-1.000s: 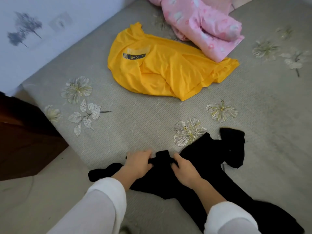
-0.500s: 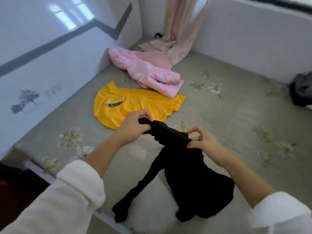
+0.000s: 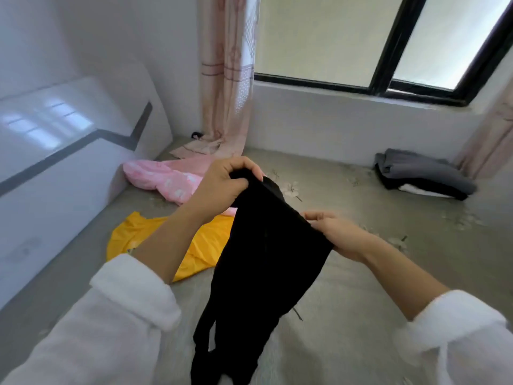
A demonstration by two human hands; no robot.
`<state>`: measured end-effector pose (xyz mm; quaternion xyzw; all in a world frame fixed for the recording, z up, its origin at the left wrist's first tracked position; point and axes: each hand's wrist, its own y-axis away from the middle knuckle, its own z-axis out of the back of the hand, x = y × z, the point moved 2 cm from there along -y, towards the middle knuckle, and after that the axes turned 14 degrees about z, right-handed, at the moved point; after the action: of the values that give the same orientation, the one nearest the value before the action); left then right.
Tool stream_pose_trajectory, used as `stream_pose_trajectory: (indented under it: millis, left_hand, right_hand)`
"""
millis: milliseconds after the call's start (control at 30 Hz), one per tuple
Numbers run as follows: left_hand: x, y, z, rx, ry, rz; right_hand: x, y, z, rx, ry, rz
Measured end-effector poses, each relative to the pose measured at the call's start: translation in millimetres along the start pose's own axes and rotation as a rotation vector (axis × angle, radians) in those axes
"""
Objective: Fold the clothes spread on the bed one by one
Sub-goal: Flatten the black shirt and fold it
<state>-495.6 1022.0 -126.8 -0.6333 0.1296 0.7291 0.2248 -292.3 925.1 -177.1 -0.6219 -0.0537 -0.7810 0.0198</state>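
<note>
One black garment (image 3: 266,262) was held above the bed (image 3: 361,287), left hand (image 3: 222,187) and right hand (image 3: 341,234) both clenched on its top edge. One yellow shirt (image 3: 200,245), one pink garment (image 3: 169,182) and one folded stack (image 3: 422,176) lay on the bed.

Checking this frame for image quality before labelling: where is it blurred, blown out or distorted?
Head view: daylight from the window washes the panes pale; its reflection glares on the glossy headboard; motion blur softens the folded pile and the bed; wide-angle bending tilts the window frame; the black garment shows no detail.
</note>
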Motion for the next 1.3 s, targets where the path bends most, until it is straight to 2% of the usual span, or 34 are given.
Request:
stream_pose_trajectory:
  millis: [67,100,167,233,300,400,500,600,667,733,800,867,967,1067,1133,1200,1300]
  left_hand:
    - [3,-8,-2,-0.057,0.030,0.017]
    - [11,-11,-4,-0.048,0.052,0.112]
    - [34,-9,-16,0.148,0.096,0.457]
    - [64,-1,-34,0.434,0.167,0.670]
    - [88,13,-57,0.577,0.167,0.649]
    - [107,32,-89,0.606,0.098,0.537]
    - [122,40,-113,0.568,0.089,0.606]
    - [136,43,-132,0.602,0.023,0.648]
    - [134,41,-136,0.534,0.003,0.646]
    - [124,31,-130,0.376,0.074,0.601]
    - [103,19,-116,0.227,0.099,0.496]
    - [75,8,-97,0.154,-0.006,0.309]
    - [33,-4,-78,0.202,-0.245,0.052]
    - [8,-16,-65,0.255,-0.379,-0.057]
    - [-2,-25,-52,0.300,-0.355,-0.022]
    - [-8,-38,-33,0.372,-0.414,0.113]
    - [-13,-51,-9,0.602,-0.744,0.335]
  right_hand:
    - [21,7,16,-0.161,-0.131,0.137]
    - [31,10,24,-0.232,-0.238,0.203]
    - [48,17,33,-0.303,-0.344,0.306]
    - [55,23,37,-0.330,-0.318,0.360]
    - [56,27,40,-0.369,-0.275,0.358]
    - [55,39,43,-0.375,-0.276,0.334]
    - [57,49,47,-0.345,-0.266,0.325]
    - [58,60,54,-0.337,-0.260,0.321]
    - [56,68,67,-0.388,-0.225,0.300]
    - [51,77,88,-0.507,-0.001,0.230]
    - [42,89,111,-0.633,0.289,0.144]
    - [34,100,128,-0.673,0.491,0.067]
    - [26,114,139,-0.508,0.509,-0.134]
    - [27,123,146,-0.144,0.447,-0.344]
    - [31,124,149,0.072,0.492,-0.439]
    - [30,121,149,0.235,0.743,-0.523]
    - [24,101,156,0.240,1.157,-0.562]
